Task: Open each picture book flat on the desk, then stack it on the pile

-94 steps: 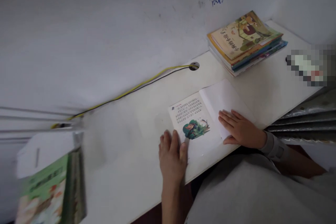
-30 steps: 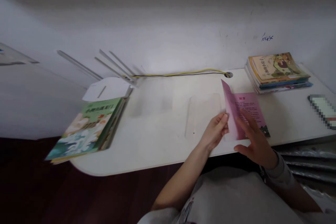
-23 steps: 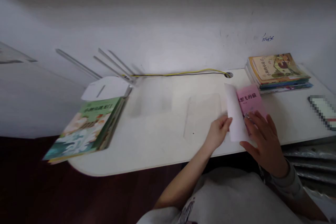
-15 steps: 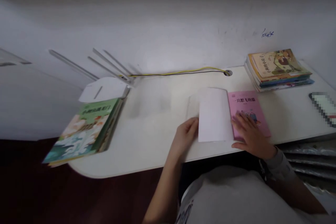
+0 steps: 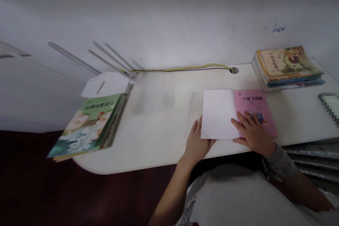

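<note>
Lying open in the head view, near the front edge of the white desk [image 5: 153,141], is a book [image 5: 225,111] with a blank white page [image 5: 218,113] on the left and a pink page [image 5: 250,104] on the right, printed with dark title characters and a small picture. The left hand [image 5: 197,144] is at the lower left corner of the white page, which covers part of it; two fingertips show beside the page's left edge, slightly apart, and the thumb shows below the bottom edge, but I cannot tell whether the fingers grip the paper. The right hand [image 5: 254,134] lies over the pink page, palm down, fingers spread apart and partly covering the picture; a grey band [image 5: 283,160] circles its wrist. Beyond it, by the wall, sits a stack of books [image 5: 287,69]. At the far left, a green-covered book [image 5: 90,123] tops another pile, touching or just in front of a white router [image 5: 106,84] with long antennas. A yellow cord [image 5: 174,69] runs along the wall to a round hole [image 5: 234,70] in the desk.
</note>
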Demonstrator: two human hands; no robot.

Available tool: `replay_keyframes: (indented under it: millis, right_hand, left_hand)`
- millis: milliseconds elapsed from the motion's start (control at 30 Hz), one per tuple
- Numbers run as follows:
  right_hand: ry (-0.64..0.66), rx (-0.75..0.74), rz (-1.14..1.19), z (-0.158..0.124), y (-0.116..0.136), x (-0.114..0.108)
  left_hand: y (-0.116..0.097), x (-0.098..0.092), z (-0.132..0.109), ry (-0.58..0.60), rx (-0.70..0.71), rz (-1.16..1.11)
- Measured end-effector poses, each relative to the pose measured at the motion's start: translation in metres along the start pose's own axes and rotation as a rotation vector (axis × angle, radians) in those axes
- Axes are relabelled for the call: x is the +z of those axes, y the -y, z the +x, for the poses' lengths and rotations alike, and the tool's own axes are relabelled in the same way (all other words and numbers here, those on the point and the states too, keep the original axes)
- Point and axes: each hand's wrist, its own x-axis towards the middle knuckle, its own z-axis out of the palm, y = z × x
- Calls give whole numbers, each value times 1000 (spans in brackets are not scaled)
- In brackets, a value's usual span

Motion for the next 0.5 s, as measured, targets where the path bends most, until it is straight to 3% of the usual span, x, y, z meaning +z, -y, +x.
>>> replay_keyframes:
  millis: [167,267,500]
  right_hand:
    - [47,17,-29,5,3,-9]
    - [4,3,-8,21,17,-17]
    - [-164,-286,6,47,47,-21]
  left_hand:
    - [2,2,-1,-15,9,5]
    - [7,5,-2,-39,-50,-41]
    - [5,3,-1,54,-115,95]
